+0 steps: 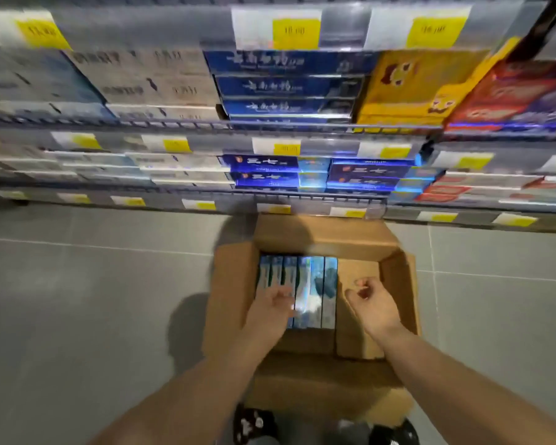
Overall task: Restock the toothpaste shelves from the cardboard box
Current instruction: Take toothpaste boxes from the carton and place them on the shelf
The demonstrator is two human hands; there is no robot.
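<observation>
Reaching into the box (pixel 235 284), I'm lowering both empty, half-curled grips: left (pixel 275 301) touching cartons (pixel 302 284), right (pixel 371 298) beside; pinching one squarely.

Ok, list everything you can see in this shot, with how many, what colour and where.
cardboard box: one, brown, flaps open, on the floor below the shelves
toothpaste cartons in the box: about six, blue, on edge in a row filling its left part; right part bare
shelves: several tiers of grey wire racks, across the top
price labels: many, yellow and white, along shelf edges; text blurred
dark blue cartons: stacked, upper shelf centre
yellow cartons: upper shelf, right of the blue
red cartons: upper shelf, far right
pale cartons: stacked, upper shelf left
floor: grey tiles
shoes: two, black, bottom edge
left hand: over the boxed cartons
right hand: over the box's bare part, holding nothing
</observation>
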